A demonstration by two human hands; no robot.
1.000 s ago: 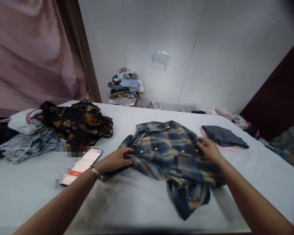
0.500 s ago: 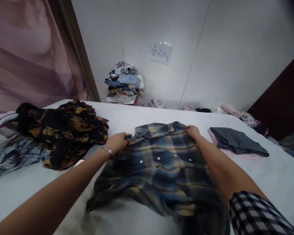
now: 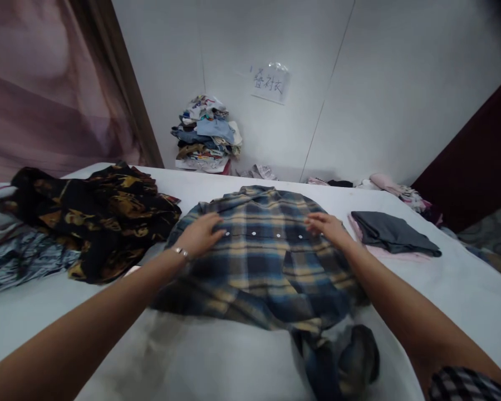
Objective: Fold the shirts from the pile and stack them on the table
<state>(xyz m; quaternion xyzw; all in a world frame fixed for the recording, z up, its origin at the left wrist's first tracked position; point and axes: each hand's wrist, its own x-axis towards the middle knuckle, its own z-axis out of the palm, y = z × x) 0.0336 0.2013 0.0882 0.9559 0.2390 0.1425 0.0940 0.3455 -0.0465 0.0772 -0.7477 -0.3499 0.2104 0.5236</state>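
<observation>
- Plaid shirt [image 3: 267, 262], blue and yellow, is lying spread out, buttoned front up, on the middle of the white table [image 3: 217, 362], its collar at the far end and a bunched part hanging over the near edge at the right.
- Left hand [image 3: 198, 234] is resting flat on the shirt's left shoulder area, fingers open and stretched toward the row of buttons, gripping nothing.
- Right hand [image 3: 328, 227] is pressing flat on the shirt's right chest, fingers likewise open, holding nothing.
- Black and gold patterned garment [image 3: 96, 217] is lying crumpled just left of the shirt.
- Folded grey garment [image 3: 390, 234] is sitting on a pink one [image 3: 401, 255] to the right, near the shirt.
- Pile of clothes [image 3: 206, 133] is standing at the far wall, below and left of a paper sign [image 3: 268, 83].
</observation>
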